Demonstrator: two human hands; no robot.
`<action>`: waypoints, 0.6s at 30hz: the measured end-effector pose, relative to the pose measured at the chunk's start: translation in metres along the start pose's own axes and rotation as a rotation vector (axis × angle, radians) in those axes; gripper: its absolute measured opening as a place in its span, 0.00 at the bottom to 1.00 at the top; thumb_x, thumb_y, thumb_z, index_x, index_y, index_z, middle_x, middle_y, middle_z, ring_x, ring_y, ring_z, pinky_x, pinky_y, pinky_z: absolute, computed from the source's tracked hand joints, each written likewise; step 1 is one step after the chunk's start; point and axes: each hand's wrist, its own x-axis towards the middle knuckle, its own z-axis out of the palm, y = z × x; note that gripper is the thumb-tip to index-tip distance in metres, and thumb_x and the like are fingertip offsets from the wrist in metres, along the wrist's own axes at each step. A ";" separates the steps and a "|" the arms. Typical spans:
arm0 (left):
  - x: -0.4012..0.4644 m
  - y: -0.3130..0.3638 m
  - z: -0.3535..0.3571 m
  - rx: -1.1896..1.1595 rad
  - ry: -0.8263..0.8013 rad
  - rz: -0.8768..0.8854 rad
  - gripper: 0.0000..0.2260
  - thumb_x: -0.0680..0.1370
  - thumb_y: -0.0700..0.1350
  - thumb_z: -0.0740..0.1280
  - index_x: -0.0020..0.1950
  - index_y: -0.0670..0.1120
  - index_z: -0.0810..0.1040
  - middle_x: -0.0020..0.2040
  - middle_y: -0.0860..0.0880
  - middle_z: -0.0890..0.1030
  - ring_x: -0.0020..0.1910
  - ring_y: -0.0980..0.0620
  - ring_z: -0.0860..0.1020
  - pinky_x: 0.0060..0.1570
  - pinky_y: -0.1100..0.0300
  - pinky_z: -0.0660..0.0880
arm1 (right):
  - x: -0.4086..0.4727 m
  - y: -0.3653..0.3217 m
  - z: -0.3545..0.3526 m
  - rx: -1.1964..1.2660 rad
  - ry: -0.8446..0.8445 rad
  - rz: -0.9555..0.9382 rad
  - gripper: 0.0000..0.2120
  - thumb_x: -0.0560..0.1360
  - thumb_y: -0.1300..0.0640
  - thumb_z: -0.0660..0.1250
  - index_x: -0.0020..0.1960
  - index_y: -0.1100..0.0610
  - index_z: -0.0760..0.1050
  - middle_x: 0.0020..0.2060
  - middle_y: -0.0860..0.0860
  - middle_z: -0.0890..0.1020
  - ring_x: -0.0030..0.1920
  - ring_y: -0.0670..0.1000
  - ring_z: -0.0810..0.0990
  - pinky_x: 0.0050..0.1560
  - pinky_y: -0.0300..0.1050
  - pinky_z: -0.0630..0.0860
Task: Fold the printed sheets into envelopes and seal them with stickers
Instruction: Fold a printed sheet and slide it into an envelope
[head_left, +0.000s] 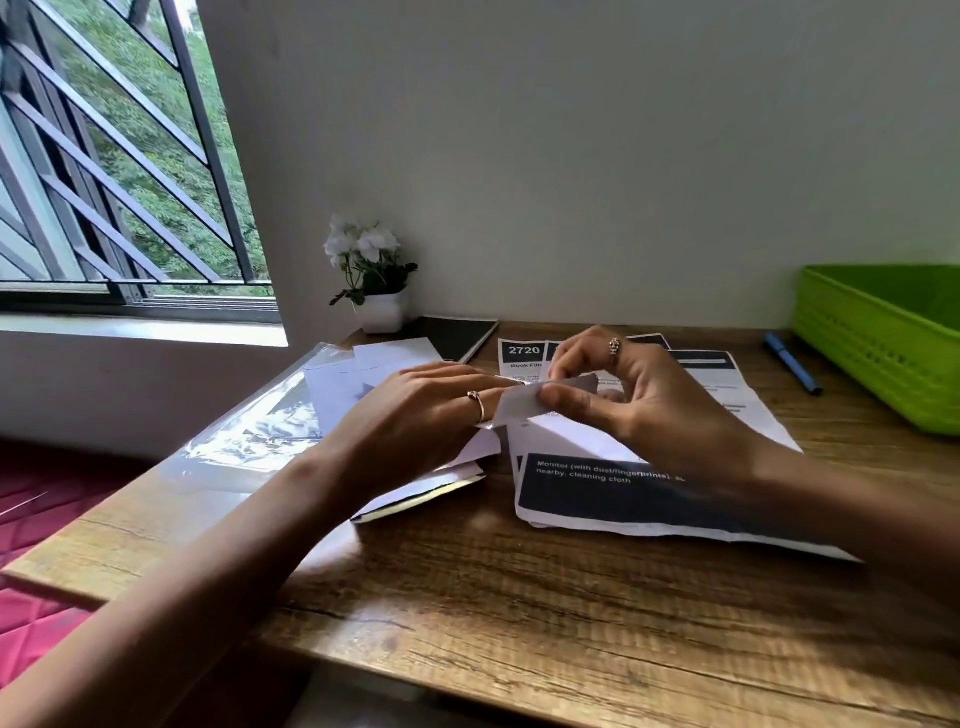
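Both hands meet over the middle of the wooden desk (519, 597). My right hand (639, 395) pinches a small grey-white slip of paper (524, 402), likely a sticker sheet, between thumb and fingers. My left hand (421, 410) holds the slip's left end, fingertips hidden behind it. Under the hands lie printed sheets (613, 493) with dark blue blocks and white text. White folded envelopes (363, 374) lie to the left, partly under my left hand.
A clear plastic sleeve (249, 441) lies at the desk's left edge. Against the wall stand a potted white flower (371, 280) and a black notebook (457, 335). A blue pen (792, 364) and a green plastic basket (883, 343) sit at the right.
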 end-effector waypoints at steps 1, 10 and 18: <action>0.000 0.001 -0.001 0.005 0.005 -0.001 0.13 0.73 0.32 0.62 0.55 0.38 0.80 0.52 0.42 0.83 0.47 0.43 0.82 0.43 0.49 0.81 | 0.000 0.000 0.001 0.019 0.014 0.011 0.14 0.67 0.47 0.70 0.45 0.56 0.77 0.45 0.50 0.79 0.50 0.50 0.79 0.57 0.50 0.77; 0.002 0.009 -0.003 -0.126 0.304 -0.306 0.19 0.74 0.46 0.63 0.65 0.50 0.67 0.48 0.50 0.85 0.44 0.54 0.82 0.43 0.64 0.77 | 0.009 -0.005 0.010 -0.009 0.040 -0.014 0.03 0.75 0.54 0.67 0.46 0.54 0.77 0.42 0.47 0.80 0.46 0.44 0.79 0.53 0.41 0.76; 0.038 -0.008 -0.042 0.028 0.429 -0.122 0.07 0.77 0.42 0.68 0.53 0.44 0.82 0.45 0.46 0.85 0.39 0.50 0.83 0.38 0.55 0.79 | 0.027 -0.029 -0.010 0.105 0.059 -0.071 0.18 0.73 0.42 0.65 0.56 0.53 0.76 0.52 0.50 0.82 0.55 0.46 0.79 0.58 0.42 0.76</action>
